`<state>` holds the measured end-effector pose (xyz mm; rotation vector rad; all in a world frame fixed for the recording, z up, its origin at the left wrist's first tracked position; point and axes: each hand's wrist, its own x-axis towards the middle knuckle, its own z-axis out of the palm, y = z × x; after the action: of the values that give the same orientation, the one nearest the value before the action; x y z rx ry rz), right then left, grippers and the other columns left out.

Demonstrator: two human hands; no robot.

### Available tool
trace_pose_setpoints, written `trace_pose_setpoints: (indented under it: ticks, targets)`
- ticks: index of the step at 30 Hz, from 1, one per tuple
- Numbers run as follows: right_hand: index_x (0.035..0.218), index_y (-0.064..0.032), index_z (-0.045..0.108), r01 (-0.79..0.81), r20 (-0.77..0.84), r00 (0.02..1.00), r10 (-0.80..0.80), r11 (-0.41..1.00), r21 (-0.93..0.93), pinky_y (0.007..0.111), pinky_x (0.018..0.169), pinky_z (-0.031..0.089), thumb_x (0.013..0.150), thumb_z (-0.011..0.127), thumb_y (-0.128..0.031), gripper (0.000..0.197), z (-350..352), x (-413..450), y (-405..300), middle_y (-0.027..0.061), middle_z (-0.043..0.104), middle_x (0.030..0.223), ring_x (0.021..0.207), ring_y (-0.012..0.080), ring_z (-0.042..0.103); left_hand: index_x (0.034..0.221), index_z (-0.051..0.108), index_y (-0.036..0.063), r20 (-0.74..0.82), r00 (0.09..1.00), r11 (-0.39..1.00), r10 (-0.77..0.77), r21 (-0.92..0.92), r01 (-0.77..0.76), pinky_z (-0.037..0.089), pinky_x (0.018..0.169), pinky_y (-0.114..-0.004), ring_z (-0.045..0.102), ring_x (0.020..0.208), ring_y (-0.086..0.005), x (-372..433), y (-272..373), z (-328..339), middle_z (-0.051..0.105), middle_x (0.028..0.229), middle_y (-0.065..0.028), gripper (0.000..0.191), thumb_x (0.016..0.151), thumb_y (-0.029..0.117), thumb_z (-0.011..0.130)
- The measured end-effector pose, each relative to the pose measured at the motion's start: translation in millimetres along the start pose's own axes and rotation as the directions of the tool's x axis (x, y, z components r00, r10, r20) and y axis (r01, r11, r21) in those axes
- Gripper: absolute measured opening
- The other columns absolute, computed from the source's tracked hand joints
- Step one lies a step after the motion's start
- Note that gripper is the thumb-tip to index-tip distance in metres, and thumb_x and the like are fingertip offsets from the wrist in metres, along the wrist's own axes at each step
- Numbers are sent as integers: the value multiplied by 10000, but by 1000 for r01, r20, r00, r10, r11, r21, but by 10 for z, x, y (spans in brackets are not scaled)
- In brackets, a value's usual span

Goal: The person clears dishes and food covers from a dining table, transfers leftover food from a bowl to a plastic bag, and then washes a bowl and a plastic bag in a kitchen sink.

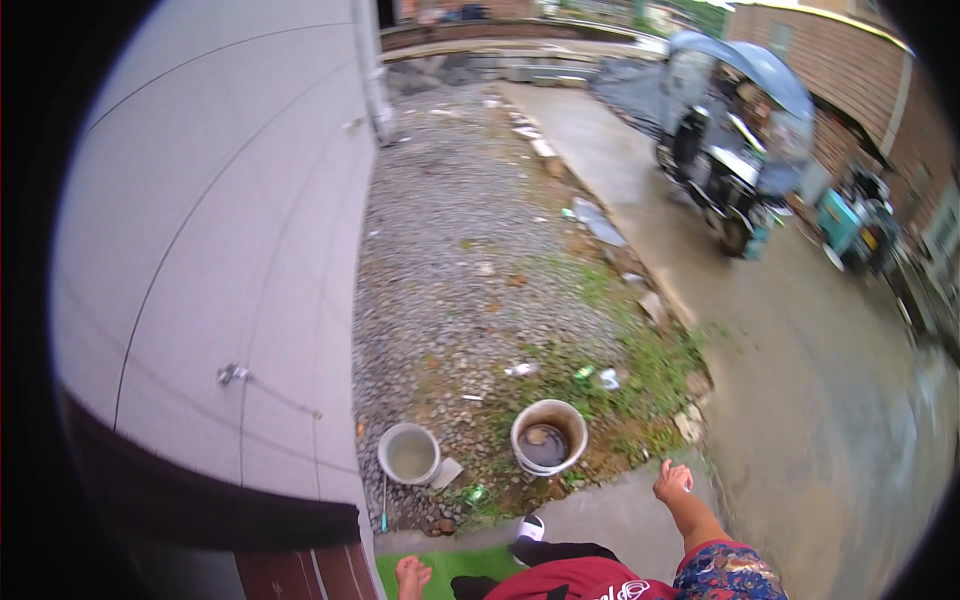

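Note:
Over the concrete to the right of my body reaches my right hand [673, 480], its fingers partly curled; whether it holds something small cannot be told. My left hand [413, 576] hangs above a green mat [480, 564] at the bottom, fingers loosely bent, with no object visible in it. In front of me on the gravel stand two open buckets: a whitish bucket [409, 454] near the wall, and a dirty bucket [549, 437] with dark liquid inside. A thin stick with a teal end [384, 519] lies beside the whitish bucket. One white shoe [531, 528] shows on my foot.
A pale wall [247, 225] with a metal tap [232, 373] rises at left. Litter, stones and weeds [637, 397] lie along the gravel's edge. On the concrete lane [795, 360] at right stand a canopied scooter [720, 165] and another scooter [862, 221] beside a brick building.

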<state>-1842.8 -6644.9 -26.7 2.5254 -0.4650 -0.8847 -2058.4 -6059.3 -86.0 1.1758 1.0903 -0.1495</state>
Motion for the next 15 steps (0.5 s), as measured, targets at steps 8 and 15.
trace_pose_setpoints:
  ticks: [8, 15]
  targets:
    - [1306, -125, 225, 279, -166, 942, -293, 955, -102, 473, 472, 428, 812, 398, -350, 569, -928, -45, -1162, 195, 506, 1016, 804, 322, 523, 737, 480, 95, -361, 853, 900, -376, -359, 245, 405, 429, -397, 525, 528, -282, -1337, -2315, -1236, 479, 620, -94, 77, 722, 157, 524]
    - [1169, -93, 402, -96, 240, 596, -767, 229, 969, 485, 493, 505, 750, 458, -402, 523, -519, 83, -2076, 162, 538, 1001, 755, 356, 575, 611, 469, 123, -330, 937, 993, 114, 60, -100, 348, 397, -398, 471, 491, -290, -2385, -4920, -1304, 444, 533, -96, 87, 648, 174, 530]
